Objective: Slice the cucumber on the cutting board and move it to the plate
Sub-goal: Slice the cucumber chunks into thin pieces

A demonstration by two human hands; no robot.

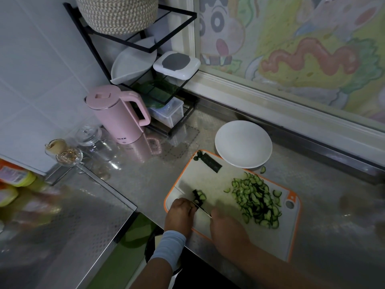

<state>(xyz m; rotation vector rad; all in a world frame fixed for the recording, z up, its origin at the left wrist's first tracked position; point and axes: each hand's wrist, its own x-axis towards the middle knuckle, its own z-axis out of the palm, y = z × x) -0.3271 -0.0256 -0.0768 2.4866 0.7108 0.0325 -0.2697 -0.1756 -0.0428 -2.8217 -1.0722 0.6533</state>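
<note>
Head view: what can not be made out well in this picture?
- knife: head view, handle hidden under the right hand.
- cucumber piece: head view, near end covered by the left hand; remaining length unclear.
- packets: head view, blurred and cut off by the left edge; labels unreadable.
- kettle: head view, print near its base too small to read.

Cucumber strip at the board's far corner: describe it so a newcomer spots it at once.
On the steel counter, find the orange-rimmed cutting board with the white plate beyond it. The cucumber strip lies at the board's far corner, beside the plate. It is the only long, dark piece: the others are thin slices and short bits.
</note>
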